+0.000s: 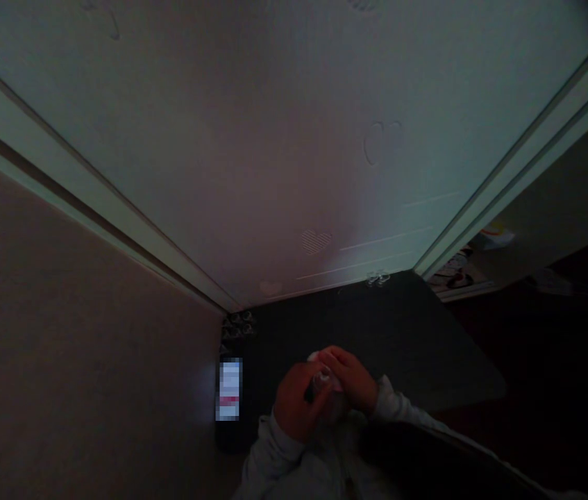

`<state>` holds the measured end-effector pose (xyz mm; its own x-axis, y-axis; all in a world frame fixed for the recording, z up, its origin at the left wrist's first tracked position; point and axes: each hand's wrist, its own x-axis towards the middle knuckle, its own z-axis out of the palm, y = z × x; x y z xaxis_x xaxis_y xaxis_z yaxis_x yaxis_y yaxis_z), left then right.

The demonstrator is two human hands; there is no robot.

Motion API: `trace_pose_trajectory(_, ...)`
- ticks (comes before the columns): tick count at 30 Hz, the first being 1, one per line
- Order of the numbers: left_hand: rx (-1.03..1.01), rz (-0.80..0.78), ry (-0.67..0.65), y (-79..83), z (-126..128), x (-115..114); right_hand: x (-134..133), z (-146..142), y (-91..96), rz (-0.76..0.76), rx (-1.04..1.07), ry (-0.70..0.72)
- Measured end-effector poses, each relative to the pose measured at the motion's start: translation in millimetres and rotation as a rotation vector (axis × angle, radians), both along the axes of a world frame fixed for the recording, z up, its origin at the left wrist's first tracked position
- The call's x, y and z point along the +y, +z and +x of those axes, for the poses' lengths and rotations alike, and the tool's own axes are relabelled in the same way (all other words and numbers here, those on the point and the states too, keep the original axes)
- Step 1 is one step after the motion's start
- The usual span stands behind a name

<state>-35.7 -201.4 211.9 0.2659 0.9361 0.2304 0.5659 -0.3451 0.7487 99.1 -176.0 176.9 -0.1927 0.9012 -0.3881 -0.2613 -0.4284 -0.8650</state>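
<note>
Both hands meet low in the centre of the dim head view, over the near part of a dark mat-like surface [377, 326]. My left hand [294, 403] is closed, with its fingers curled inward. My right hand [350, 375] is closed too, its fingers bent against the left ones. Between them shows a small pale, pinkish thing [323, 379]; its kind is too dark and too covered to tell. A small black patch shows beside the left fingers. Pale sleeves cover both wrists.
Left of my hands lies a lit phone [229, 390], its screen blurred out. Behind it stand several small clear objects [239, 323], with more clear objects [378, 278] by the pale panel [273, 173] with embossed hearts. Assorted items [455, 269] lie past the right edge.
</note>
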Motion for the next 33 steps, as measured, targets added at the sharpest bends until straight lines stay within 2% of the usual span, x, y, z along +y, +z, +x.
trace_pose_trajectory(18,-0.023,-0.001,0.009,-1.7,4.4,0.6,-0.8,-2.0,1.7,0.029,-0.015,-0.022)
trace_pose_trajectory(33,-0.032,-0.105,0.054,-2.1,3.2,0.1,-2.1,-4.1,-2.6,0.076,-0.054,-0.036)
